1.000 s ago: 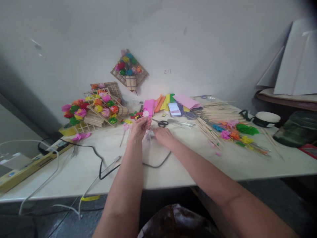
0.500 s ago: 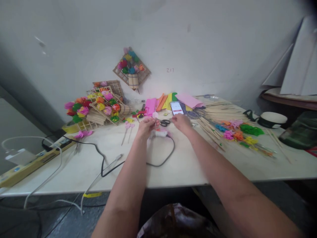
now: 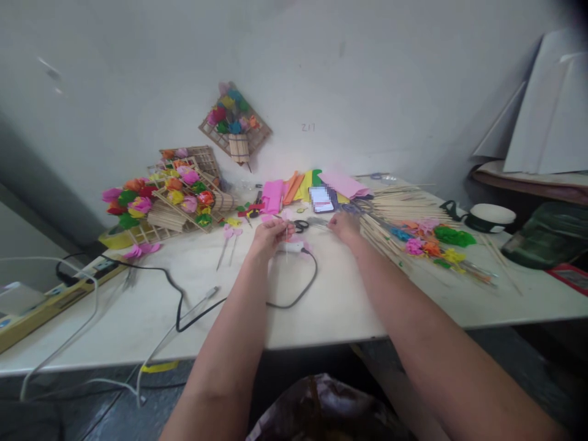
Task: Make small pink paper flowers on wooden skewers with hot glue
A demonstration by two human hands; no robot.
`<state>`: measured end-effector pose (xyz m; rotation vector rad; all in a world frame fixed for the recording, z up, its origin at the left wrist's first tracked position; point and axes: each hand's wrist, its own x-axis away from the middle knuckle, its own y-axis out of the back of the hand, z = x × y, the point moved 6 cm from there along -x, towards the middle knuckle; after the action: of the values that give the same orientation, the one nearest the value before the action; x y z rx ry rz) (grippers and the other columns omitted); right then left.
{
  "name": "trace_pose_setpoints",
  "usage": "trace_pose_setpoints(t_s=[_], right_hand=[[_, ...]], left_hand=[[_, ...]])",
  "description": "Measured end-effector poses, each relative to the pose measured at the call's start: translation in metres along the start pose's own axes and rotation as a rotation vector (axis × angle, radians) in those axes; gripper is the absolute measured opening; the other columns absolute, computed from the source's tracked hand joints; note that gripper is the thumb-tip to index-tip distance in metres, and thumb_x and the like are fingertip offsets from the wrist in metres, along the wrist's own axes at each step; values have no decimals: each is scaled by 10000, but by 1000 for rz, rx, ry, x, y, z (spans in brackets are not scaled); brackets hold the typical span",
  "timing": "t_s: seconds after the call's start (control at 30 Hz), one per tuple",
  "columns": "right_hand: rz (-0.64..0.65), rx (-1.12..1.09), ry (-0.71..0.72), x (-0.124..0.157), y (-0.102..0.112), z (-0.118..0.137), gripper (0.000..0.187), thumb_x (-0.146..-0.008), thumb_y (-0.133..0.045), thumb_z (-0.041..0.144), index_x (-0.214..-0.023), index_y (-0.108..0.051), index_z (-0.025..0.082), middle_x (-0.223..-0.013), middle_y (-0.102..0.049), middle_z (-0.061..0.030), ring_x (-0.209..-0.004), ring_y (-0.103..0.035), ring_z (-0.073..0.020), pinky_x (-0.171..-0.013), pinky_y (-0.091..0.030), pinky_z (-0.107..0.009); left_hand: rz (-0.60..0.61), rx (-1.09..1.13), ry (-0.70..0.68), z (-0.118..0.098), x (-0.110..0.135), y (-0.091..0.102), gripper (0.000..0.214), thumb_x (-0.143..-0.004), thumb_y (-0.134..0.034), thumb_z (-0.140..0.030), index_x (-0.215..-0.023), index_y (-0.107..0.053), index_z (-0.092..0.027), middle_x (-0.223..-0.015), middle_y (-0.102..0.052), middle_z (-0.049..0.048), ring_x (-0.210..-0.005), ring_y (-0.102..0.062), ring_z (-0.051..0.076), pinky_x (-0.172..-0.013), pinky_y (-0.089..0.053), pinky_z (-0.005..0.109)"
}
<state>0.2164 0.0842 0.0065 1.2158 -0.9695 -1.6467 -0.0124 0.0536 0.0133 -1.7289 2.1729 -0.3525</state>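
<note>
In my left hand (image 3: 272, 234), a thin pale stem (image 3: 287, 245) stands upright between pinched fingers, with pale pink paper around its top. My right hand (image 3: 345, 226) is low over the table, right of the scissors (image 3: 301, 226), fingers closed together; what they hold, if anything, is hidden. A thin grey metallic piece (image 3: 318, 222) lies between the scissors' black handles and my right fingertips. Under my left hand is a white corded tool (image 3: 291, 247), probably a glue gun. Two pink paper pieces on stems (image 3: 233, 233) lie left of that hand.
A phone (image 3: 321, 199) lies before folded coloured paper (image 3: 272, 196). Bamboo sticks (image 3: 408, 205) and paper flowers (image 3: 432, 245) spread at right, near a dark green jar (image 3: 544, 236). Finished flower baskets (image 3: 184, 199) crowd the left. A black cable (image 3: 177, 282) and power strip (image 3: 64, 300) lie front left.
My right hand has shifted slightly right, away from the scissors, and the grey metallic piece beside them now shows. My left hand still pinches the stem. The whole view has swung a little right.
</note>
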Motion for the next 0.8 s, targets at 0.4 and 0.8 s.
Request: trace_pose_setpoints(t_s=[0.4,0.8], right_hand=[[-11,43,82,-4,-5,2,210,-826,-519,280,-825,-703,180,-1008,-640,-119,-994,-522,-252,-830,-339,-360],[-64,37,120,0,12,8,281,-885,-395,239,-949,-664,191,-940,-677,-101,-917,-553,-222,-778,-291,-341]], left_hand=[[7,40,-69,-10,4,-5,204,-584,-757,-204,-679,-614,-93,-681,-674,65,-594,-638,118,-577,-516,211],[-43,93,-131,-18,3,2,192,-576,-760,-198,-682,-630,-104,-671,-676,48,-584,-637,107,-565,-514,187]])
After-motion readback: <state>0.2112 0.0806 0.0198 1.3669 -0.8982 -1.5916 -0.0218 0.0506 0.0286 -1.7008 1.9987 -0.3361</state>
